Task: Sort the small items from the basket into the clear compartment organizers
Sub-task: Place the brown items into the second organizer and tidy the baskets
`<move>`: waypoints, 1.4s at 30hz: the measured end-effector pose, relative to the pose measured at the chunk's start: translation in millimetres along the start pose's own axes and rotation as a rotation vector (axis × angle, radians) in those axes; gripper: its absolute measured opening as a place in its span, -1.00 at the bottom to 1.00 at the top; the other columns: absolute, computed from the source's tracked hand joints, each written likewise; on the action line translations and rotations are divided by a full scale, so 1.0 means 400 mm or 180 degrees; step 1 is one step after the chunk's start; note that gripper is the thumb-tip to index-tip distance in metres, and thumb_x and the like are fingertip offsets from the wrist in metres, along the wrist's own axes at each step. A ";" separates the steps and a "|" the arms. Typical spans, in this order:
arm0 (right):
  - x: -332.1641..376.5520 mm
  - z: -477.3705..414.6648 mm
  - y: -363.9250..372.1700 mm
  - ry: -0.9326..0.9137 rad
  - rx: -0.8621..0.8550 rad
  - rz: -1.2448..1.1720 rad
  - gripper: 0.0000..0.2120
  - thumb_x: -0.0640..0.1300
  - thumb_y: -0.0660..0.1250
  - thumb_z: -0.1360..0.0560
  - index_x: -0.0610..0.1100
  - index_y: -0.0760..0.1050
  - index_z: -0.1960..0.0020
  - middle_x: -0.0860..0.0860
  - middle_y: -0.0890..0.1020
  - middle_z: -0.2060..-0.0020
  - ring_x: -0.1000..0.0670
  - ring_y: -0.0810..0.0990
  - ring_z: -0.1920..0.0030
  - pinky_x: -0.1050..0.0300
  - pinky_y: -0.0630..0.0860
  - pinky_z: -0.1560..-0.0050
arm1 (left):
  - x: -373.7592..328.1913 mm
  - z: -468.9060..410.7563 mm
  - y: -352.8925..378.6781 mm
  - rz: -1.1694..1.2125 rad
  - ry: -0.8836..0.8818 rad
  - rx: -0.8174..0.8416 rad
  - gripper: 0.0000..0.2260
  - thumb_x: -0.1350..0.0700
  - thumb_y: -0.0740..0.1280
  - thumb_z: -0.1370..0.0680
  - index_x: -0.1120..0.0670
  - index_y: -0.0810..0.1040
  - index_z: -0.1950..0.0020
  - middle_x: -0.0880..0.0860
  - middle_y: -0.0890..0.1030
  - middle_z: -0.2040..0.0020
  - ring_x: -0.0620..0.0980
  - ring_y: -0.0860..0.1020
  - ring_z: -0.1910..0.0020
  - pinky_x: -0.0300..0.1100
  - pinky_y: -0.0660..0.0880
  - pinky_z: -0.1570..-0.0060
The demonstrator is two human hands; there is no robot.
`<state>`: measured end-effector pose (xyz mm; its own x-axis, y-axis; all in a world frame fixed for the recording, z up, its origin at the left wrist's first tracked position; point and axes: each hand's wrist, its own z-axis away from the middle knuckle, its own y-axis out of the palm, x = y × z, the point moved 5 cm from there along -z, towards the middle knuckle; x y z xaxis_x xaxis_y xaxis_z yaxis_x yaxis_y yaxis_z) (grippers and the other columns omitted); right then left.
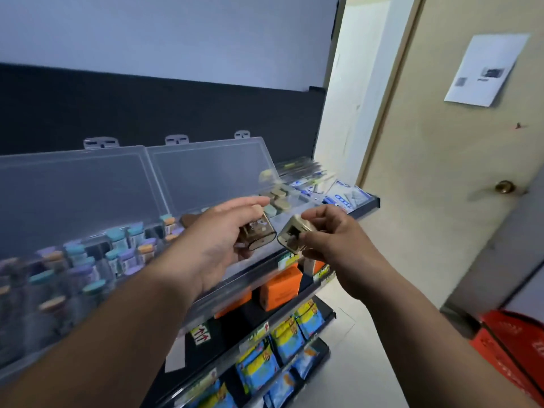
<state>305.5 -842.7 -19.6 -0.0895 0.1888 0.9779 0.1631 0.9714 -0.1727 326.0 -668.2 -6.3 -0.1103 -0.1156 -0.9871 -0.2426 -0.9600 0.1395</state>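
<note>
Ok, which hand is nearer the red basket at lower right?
Right. The right hand, pinching a tan case, is up and left of the red basket; the left hand, holding a second tan case, is farther left, by the clear organizer.

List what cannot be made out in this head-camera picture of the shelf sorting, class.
Head view, all four:
- Notice on the door: print too small and blurred to read.
- Red basket: cut off by the right edge; contents unseen.
- Gold-tinted piece in the left hand, second piece in the right hand: fingers and motion blur hide what they are.
- Capped tubes in the nearer organizer: labels blurred.
</note>
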 end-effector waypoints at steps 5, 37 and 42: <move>-0.028 -0.141 -0.092 -0.0116 0.0086 -0.0017 -0.61 -0.33 0.30 -0.48 0.14 0.54 -0.11 -0.12 0.55 -0.10 -0.16 0.61 -0.04 -0.05 0.59 -0.01 | 0.005 -0.122 0.071 0.0686 -0.0478 0.0036 -0.74 0.21 0.07 -0.60 0.15 0.56 -0.06 0.19 0.57 0.05 0.01 0.47 0.23 -0.16 0.35 0.28; -0.204 -0.735 -0.167 -0.1175 0.1555 0.2479 -0.65 0.05 0.51 -0.33 -0.07 0.54 -0.03 -0.03 0.56 0.01 -0.01 0.54 0.07 0.16 0.39 0.15 | 0.074 -0.615 0.273 -0.4217 -0.0386 -0.0737 -0.82 0.14 0.26 -0.54 0.00 0.58 -0.10 0.03 0.53 0.00 0.04 0.50 0.01 0.00 0.50 -0.04; -0.206 -0.739 -0.160 -0.1173 0.1777 0.2720 -0.63 0.10 0.50 -0.35 -0.07 0.51 -0.02 0.00 0.50 0.04 0.01 0.48 0.08 0.15 0.36 0.15 | 0.074 -0.625 0.286 -0.4462 -0.0443 -0.0646 -0.92 0.11 0.24 -0.57 0.01 0.51 0.09 0.01 0.47 0.11 -0.04 0.45 0.16 -0.19 0.33 0.28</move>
<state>592.7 -962.8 -54.2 -0.4633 0.7752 0.4295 -0.1501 0.4090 -0.9001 535.8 -845.3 -39.2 0.0067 0.9601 -0.2797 -0.0896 -0.2780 -0.9564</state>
